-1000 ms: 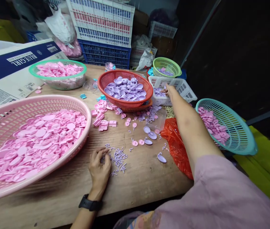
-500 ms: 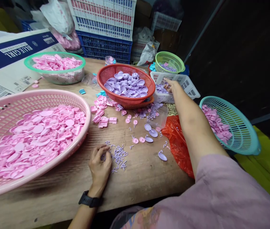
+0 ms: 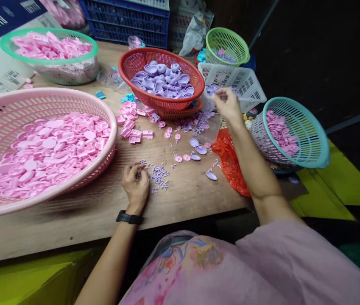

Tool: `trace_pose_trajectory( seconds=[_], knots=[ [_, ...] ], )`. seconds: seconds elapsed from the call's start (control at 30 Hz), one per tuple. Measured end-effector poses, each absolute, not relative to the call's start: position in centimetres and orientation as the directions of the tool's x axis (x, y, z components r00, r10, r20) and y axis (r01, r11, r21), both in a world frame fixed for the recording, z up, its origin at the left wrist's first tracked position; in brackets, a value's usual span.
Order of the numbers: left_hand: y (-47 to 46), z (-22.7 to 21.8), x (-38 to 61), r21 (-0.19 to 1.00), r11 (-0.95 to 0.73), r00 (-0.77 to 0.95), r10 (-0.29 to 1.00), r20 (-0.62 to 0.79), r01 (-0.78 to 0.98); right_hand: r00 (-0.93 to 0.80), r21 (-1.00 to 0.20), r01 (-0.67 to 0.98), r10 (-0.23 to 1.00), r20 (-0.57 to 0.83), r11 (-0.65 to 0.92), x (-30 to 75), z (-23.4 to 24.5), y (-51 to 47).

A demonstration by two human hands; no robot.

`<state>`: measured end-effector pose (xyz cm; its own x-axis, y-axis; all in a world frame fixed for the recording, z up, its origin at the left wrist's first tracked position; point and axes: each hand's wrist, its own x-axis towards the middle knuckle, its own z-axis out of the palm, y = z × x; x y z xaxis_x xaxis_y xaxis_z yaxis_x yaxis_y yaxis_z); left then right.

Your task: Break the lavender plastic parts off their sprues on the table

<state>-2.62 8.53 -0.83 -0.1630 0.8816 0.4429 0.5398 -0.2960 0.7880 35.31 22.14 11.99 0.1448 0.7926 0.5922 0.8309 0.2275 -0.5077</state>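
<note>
My left hand (image 3: pixel 136 182), a dark watch on its wrist, rests on the wooden table with its fingers curled. Beside its fingertips lies a loose pile of tiny purple hook-shaped pieces (image 3: pixel 160 176); what the curled fingers hold is hidden. At the front edge of the white basket (image 3: pixel 252 87), my right hand (image 3: pixel 228 105) has its thumb and fingers drawn together. Anything in that pinch is too small to make out. Purple parts (image 3: pixel 211 89) lie inside this basket, partly behind the hand. Purple oval shells (image 3: pixel 200 149) and pink discs (image 3: pixel 186 157) are scattered between my hands.
A big pink basket (image 3: pixel 113 127) of pink parts fills the left side. Behind stand a green-rimmed tub (image 3: pixel 49 63) and a red basket (image 3: pixel 129 67) of purple shells. A teal basket (image 3: pixel 316 135) stands right, near a red plastic bag (image 3: pixel 230 161) by my forearm.
My right hand has drawn back from inside the white basket to its front edge, fingers closing together. My left hand stays beside the purple pile. The view has tilted downward.
</note>
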Motion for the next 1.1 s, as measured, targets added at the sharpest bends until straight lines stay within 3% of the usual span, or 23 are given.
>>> trace_pose_trajectory(
  seconds=[0.1, 0.23, 0.5, 0.63, 1.1],
  knots=[
    [8.6, -0.9, -2.6, 0.79, -0.283, -0.16, 0.889, 0.429, 0.544, 0.156, -0.56, 0.821, 0.896, 0.416, 0.117, 30.5, 10.2, 13.5],
    [8.7, -0.9, -2.6, 0.793, -0.287, -0.16, 0.889, 0.429, 0.537, 0.102, -0.495, 0.868, 0.97, 0.219, 0.02, 27.5, 6.3, 5.0],
    [9.0, -1.1, -2.5, 0.793, -0.276, -0.162, 0.893, 0.421, 0.543, 0.142, -0.392, 0.92, 0.94, 0.309, -0.01, 26.9, 0.3, 1.3],
    [9.1, -1.2, -2.6, 0.792, -0.293, -0.157, 0.887, 0.435, 0.536, 0.154, -0.326, 0.944, 0.944, 0.293, -0.052, 26.4, -0.2, 4.3],
    [9.1, -1.2, -2.7, 0.781, -0.302, -0.146, 0.884, 0.444, 0.547, 0.065, -0.315, 0.947, 0.927, 0.369, 0.06, 26.5, -1.0, 10.4]
  ],
)
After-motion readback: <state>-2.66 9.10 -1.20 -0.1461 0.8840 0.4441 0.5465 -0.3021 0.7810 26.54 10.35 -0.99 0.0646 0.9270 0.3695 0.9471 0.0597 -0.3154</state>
